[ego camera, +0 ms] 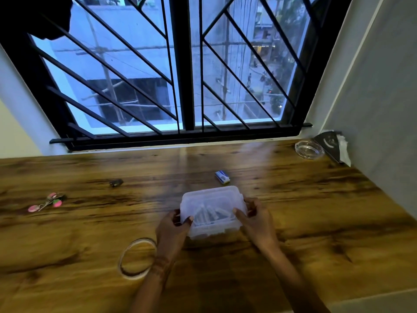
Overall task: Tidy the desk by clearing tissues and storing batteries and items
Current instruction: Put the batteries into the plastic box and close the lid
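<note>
A translucent plastic box (212,199) with its lid on sits in the middle of the wooden desk (316,211). Several batteries (208,216) show dimly through the lid. My left hand (173,229) grips the box's left side, thumb on top of the lid. My right hand (255,219) grips the right side, thumb on the lid as well. A black tissue holder (330,146) with white tissue (344,150) sticking out stands at the far right corner against the wall.
A small blue and white box (222,177) lies just beyond the container. A tape ring (136,258) lies at my left wrist. A pink and green keychain (48,202) and a small dark object (116,182) lie at left. A glass ashtray (309,149) sits far right.
</note>
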